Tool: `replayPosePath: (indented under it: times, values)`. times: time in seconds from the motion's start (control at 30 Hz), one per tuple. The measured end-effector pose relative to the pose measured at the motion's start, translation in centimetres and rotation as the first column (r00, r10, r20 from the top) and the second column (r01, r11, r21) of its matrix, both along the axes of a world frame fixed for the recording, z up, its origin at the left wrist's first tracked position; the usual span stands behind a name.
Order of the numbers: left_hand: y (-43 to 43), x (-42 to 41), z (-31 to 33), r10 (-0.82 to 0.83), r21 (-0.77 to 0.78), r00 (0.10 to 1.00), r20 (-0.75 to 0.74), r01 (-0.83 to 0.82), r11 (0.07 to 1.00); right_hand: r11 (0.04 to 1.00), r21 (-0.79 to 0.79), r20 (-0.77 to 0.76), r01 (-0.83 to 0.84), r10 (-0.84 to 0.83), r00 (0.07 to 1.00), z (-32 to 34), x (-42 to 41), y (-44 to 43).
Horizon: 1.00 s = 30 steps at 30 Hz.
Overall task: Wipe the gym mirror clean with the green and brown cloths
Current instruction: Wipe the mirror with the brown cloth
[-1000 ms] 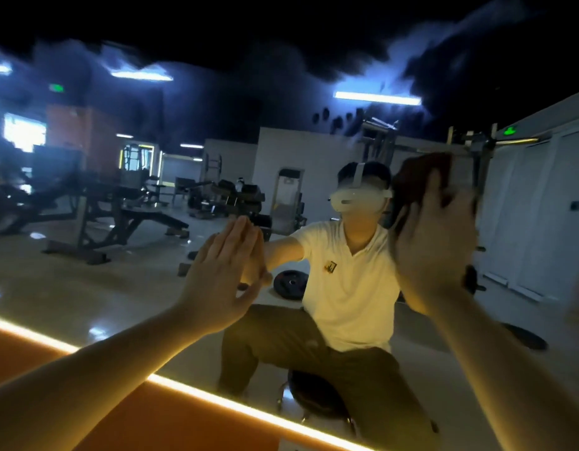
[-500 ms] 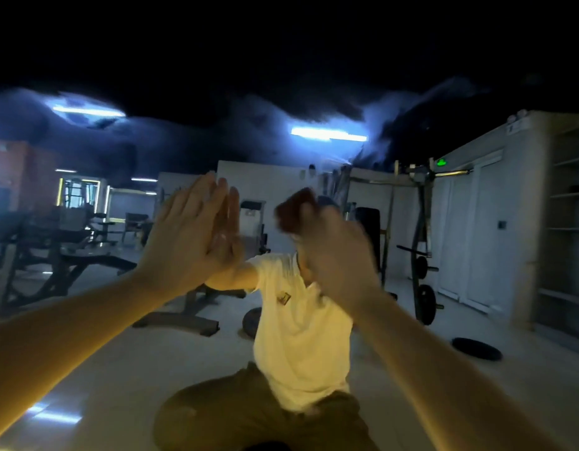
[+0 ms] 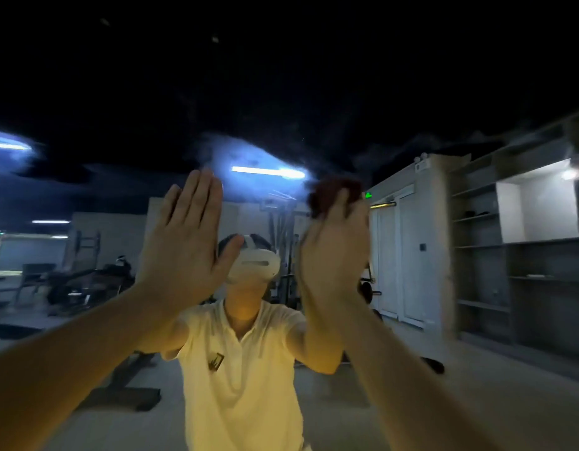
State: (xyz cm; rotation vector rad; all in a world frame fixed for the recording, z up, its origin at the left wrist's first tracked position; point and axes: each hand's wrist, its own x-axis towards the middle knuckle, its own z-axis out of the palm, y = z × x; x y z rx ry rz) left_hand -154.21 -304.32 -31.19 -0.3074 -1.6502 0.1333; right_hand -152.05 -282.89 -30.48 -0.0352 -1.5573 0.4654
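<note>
One mirror (image 3: 477, 405) fills the whole view, its upper part dark. It reflects a dim gym with a pale floor.

One person is reflected in the middle of the mirror, facing me. That is me, in one pale yellow polo shirt (image 3: 249, 379) and one white headset (image 3: 260, 265).

One grey shelving unit (image 3: 529, 262) is reflected along the mirror's right side, with one pair of white doors (image 3: 402, 255) just left of it. Two bright ceiling strip lights are reflected too: one (image 3: 8, 145) at the left side and one (image 3: 268, 172) above my hands.

My two bare forearms reach up from the bottom corners toward the glass.

My left hand (image 3: 184, 245) is flat against the mirror, left of the reflected headset. Its four fingers are straight and close together, and the thumb is angled out to the right. It holds nothing I can see.

My right hand (image 3: 333, 255) is blurred and sits right of the headset. Its fingers lie close together and nearly straight, pressing one brown cloth (image 3: 335, 190) onto the glass.

The cloth is bunched and shows just past my fingertips, right of the mirror's middle, beside one small green sign (image 3: 368, 195).
</note>
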Motion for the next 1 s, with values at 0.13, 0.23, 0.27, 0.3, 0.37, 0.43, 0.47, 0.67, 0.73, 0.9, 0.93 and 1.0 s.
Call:
replayPosePath:
  times: [0.13,0.23,0.27,0.3,0.37,0.43,0.47,0.67,0.73,0.9,0.93,1.0]
  values:
    - [-0.4,-0.4,0.0,-0.053,-0.012,0.998,-0.03,0.053,0.999,0.974,0.204,0.001,-0.1,0.102,0.995,0.1,0.6,-7.1]
    - [-0.4,-0.6,0.1,-0.055,-0.02,0.998,-0.033,0.055,0.998,0.907,0.417,-0.064,0.052,-0.027,0.998,0.1,0.3,-5.9]
    - [-0.4,-0.4,0.2,-0.05,-0.016,0.998,-0.028,0.05,0.999,0.86,0.497,-0.085,0.116,-0.085,0.993,0.3,0.2,-4.2]
    - [-0.4,-0.3,0.2,-0.047,-0.013,0.999,-0.025,0.047,0.999,0.825,0.536,-0.097,0.177,-0.148,0.984,0.6,0.2,-1.7]
    - [-0.3,-0.3,0.0,-0.039,-0.009,0.999,-0.026,0.038,0.999,0.834,0.494,-0.05,0.246,-0.255,0.966,1.7,0.3,4.4]
    - [-0.2,-0.4,-0.1,-0.025,-0.003,0.999,-0.028,0.025,1.0,0.89,0.363,0.019,0.276,-0.303,0.953,2.5,0.4,11.4]
    - [-0.2,-0.4,-0.1,-0.022,-0.002,0.999,-0.029,0.022,1.0,0.915,0.279,0.03,0.291,-0.312,0.95,2.6,0.6,14.5]
    - [-0.1,-0.3,-0.1,-0.02,0.002,1.0,-0.015,0.021,1.0,0.977,-0.072,0.054,0.202,-0.199,0.979,2.5,0.3,14.1]
    - [-0.1,-0.3,-0.1,-0.017,0.001,1.0,-0.017,0.017,1.0,0.99,-0.026,0.044,0.142,-0.141,0.989,2.4,0.1,8.3]
    - [-0.3,-0.3,-0.1,-0.024,-0.002,1.0,-0.01,0.024,1.0,0.962,0.264,0.031,-0.068,0.062,0.998,1.9,0.5,-4.8]
    - [-0.4,-0.2,-0.1,-0.022,-0.009,1.0,-0.003,0.022,1.0,0.932,0.349,0.027,-0.098,0.095,0.995,1.8,0.6,-6.3]
    - [-0.3,-0.1,-0.1,-0.016,-0.017,1.0,0.006,0.016,1.0,0.857,0.515,-0.018,0.012,-0.003,1.0,2.0,0.9,-6.7]
